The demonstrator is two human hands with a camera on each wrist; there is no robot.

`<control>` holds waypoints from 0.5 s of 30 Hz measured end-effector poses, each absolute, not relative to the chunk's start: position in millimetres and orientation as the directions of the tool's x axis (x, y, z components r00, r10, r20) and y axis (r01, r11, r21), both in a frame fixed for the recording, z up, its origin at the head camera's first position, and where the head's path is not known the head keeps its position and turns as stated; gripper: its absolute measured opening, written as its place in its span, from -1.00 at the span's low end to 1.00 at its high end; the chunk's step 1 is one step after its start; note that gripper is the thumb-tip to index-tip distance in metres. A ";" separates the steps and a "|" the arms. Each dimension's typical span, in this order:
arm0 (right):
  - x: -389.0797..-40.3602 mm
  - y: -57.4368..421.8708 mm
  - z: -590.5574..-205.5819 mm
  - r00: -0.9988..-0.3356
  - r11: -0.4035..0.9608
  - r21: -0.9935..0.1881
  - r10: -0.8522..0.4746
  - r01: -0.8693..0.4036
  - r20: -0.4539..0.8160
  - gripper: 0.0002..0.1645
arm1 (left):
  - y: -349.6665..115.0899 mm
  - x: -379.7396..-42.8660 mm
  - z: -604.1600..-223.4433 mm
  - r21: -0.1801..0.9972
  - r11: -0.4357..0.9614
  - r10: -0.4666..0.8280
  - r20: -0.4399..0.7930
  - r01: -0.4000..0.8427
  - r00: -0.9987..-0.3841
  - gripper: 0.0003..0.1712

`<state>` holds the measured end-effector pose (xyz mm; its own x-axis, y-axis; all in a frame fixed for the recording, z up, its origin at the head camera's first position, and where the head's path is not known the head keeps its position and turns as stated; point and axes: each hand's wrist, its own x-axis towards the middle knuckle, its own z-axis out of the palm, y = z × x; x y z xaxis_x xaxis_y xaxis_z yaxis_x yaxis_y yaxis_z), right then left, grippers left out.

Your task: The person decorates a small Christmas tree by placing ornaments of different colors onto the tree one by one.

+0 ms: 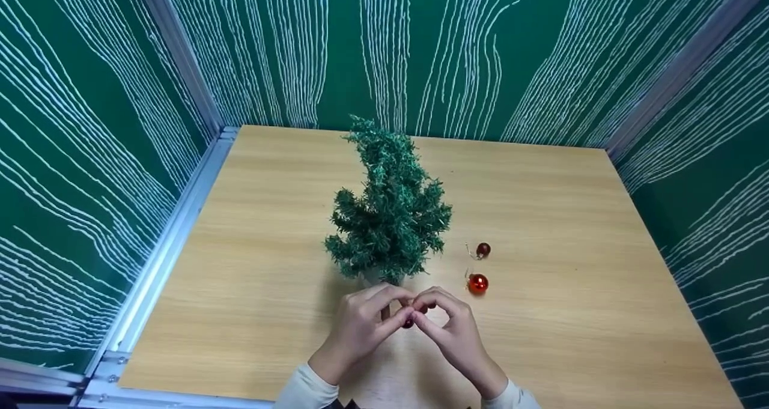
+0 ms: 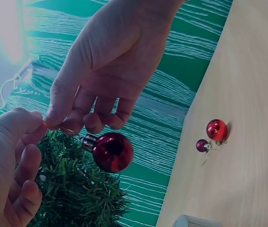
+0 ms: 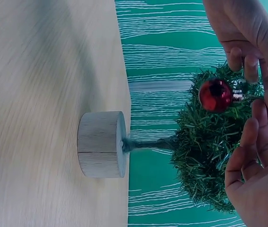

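Both hands meet at the fingertips in front of a small artificial Christmas tree. The left hand and the right hand pinch the thin hanging loop of a shiny red bauble between thumbs and forefingers. Below the fingers dangles the bauble, its silver cap toward the loop; in the right wrist view the bauble overlaps the branches. The other fingers of each hand curl loosely. Much of the loop is hidden by the fingertips. In the head view the hands cover most of the bauble.
Right of the tree, a red bauble and a smaller dark red one lie on the wooden table, each with a loop. The tree stands on a round whitish wooden base. Green panels with white wavy lines enclose the table.
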<state>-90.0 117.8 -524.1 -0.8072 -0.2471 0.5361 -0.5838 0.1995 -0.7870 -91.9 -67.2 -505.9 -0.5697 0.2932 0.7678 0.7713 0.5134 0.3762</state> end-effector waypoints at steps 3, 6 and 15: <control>-90.4 118.4 -523.9 -0.809 0.197 -0.791 -0.253 -0.580 0.530 -0.77 | -66.9 -92.3 -507.6 0.382 0.507 0.283 0.774 0.773 -0.567 -0.77; -90.0 118.2 -523.1 -0.806 0.185 -0.792 -0.261 -0.582 0.531 -0.83 | -66.5 -91.9 -509.3 0.400 0.501 0.265 0.773 0.767 -0.577 -0.74; -88.1 116.9 -524.3 -0.806 0.158 -0.801 -0.268 -0.577 0.527 -0.83 | -64.1 -85.2 -514.9 0.568 0.414 0.197 0.707 0.711 -0.680 -0.72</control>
<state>-88.1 116.9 -524.3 -0.8063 -0.2685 0.5271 -0.5767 0.1584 -0.8014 -85.2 -64.1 -514.9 -0.6795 0.1970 0.7067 0.7110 0.4142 0.5682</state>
